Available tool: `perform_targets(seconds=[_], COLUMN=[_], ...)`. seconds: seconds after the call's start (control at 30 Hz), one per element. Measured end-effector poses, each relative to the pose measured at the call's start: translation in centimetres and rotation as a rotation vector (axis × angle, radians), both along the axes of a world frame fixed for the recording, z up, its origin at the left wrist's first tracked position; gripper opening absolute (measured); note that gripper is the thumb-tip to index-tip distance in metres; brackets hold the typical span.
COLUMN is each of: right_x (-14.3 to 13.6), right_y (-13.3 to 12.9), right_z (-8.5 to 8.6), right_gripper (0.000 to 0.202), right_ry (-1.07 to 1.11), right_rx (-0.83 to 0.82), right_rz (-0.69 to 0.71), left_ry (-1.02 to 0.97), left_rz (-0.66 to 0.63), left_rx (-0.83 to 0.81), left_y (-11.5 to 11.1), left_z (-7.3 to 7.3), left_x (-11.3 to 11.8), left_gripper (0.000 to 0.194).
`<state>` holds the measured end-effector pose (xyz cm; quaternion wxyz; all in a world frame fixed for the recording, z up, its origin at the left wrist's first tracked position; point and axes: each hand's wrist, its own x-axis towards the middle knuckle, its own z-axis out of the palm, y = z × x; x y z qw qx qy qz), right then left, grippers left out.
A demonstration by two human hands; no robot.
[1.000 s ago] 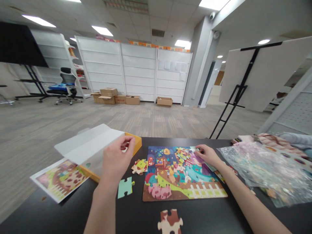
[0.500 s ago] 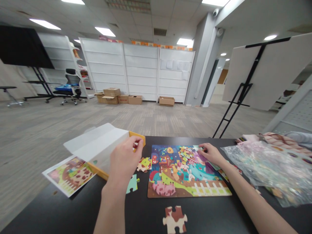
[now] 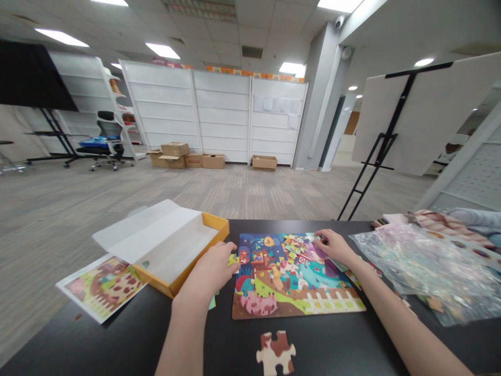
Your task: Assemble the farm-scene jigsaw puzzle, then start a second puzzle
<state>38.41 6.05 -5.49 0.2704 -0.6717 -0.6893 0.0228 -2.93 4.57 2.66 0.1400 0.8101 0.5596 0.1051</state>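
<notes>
Left hand [image 3: 213,267], grip apart, nears a yellow-green piece [image 3: 234,259] at the jigsaw puzzle's [image 3: 295,284] 9 o'clock; right hand's [image 3: 334,247] grip, at 1 o'clock, is unreadable; its bump could scatter piled pieces [image 3: 294,248].

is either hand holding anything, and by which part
Cannot tell: the left hand is at puzzle pieces, the right hand over the puzzle; neither grip shows clearly.

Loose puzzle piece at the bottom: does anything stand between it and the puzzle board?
Nothing visible: only black tabletop shows between the loose puzzle piece and the puzzle board; the left hand is left of that gap.
</notes>
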Motion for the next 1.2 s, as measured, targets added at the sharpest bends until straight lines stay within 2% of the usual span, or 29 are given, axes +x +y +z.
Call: perform_targets(seconds=[0.27,0.43,0.53,0.7,0.77,0.83,0.93,1.2], right_x=[0.9,1.2,1.2,1.3,1.5,1.6,1.8,1.6], right_y=[-0.2,-0.2,-0.3,-0.8,-0.9,-1.0,-1.1,-1.2], right_z=[0.4,0.3,0.5,1.6,1.9,2.0,2.0,2.1], right_gripper=[0.028,0.026,0.025,0.023,0.022,0.022,0.023,0.023], right_ry=[0.041,0.032,0.03,-0.01,-0.032,-0.048,-0.064,-0.089], right_rx=[-0.007,-0.003,-0.007,0.004,0.015,0.024,0.023,-0.002], right_rz=[0.003,0.021,0.021,-0.018,-0.029,-0.04,-0.049,-0.051], left_ry=[0.145,0.157,0.118,0.042,0.045,0.077,0.163,0.299], left_rz=[0.085,0.139,0.154,0.269,0.25,0.176,0.111,0.07], left_rx=[-0.075,-0.059,-0.013,0.104,0.1,0.039,-0.061,-0.212], left_y=[0.3,0.6,0.5,-0.3,-0.5,-0.4,-0.5,-1.5], left_z=[-0.8,-1.4,-0.5,1.8,1.6,0.8,-0.2,0.9], left_x=[0.3,-0.1,-0.5,-1.6,-2.0,-2.2,-1.9,-0.5], left_gripper=[0.042,0.05,0.047,0.042,0.043,0.044,0.055,0.076])
